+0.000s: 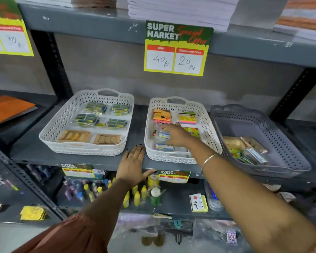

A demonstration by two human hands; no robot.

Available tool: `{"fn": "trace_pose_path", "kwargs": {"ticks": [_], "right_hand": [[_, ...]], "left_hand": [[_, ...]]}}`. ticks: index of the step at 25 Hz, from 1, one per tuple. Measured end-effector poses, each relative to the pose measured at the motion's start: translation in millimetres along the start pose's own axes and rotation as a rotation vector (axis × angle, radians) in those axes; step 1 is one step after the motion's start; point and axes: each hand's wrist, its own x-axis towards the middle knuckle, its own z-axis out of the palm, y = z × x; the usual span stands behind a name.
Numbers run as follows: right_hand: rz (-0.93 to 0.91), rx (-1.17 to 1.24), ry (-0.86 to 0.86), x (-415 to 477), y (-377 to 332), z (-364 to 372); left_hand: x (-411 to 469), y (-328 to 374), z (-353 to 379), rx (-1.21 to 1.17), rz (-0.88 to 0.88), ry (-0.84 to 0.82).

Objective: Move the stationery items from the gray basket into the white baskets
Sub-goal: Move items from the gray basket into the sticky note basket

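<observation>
The gray basket (285, 157) stands at the right of the shelf, with a few packets (244, 148) left in its near corner. Two white baskets sit beside it. The middle white basket (206, 125) holds sticky-note pads and small packets. Over this basket my right hand (177, 135) grips a small white and blue packet (163, 135), just above similar packets. The left white basket (62, 125) holds yellow-green packets and tan ones. My left hand (132, 161) lies flat on the shelf edge between the white baskets, fingers spread, holding nothing.
A price sign (177, 50) hangs from the shelf above, under stacked paper. An orange folder (9, 108) lies at far left. The lower shelf (173, 201) carries yellow bottles, a white box and other goods. Dark uprights (51, 64) frame the bay.
</observation>
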Motion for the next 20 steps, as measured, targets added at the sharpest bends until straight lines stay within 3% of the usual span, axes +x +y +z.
{"fn": "trace_pose_path", "kwargs": {"ticks": [3,16,18,20], "right_hand": [[-0.02,-0.094,-0.055,7,-11,15],[-0.011,-0.087,-0.106,-1,-11,14],[0.032,0.041,-0.006,-4,-4,1],[0.159,0.136,0.273,-10,16,-17]], "left_hand": [[0,0,4,-0.016,0.0,0.015],[1,1,5,0.016,-0.017,0.019],[1,0,4,0.002,-0.019,0.015],[0,0,4,-0.008,-0.017,0.014]]}}
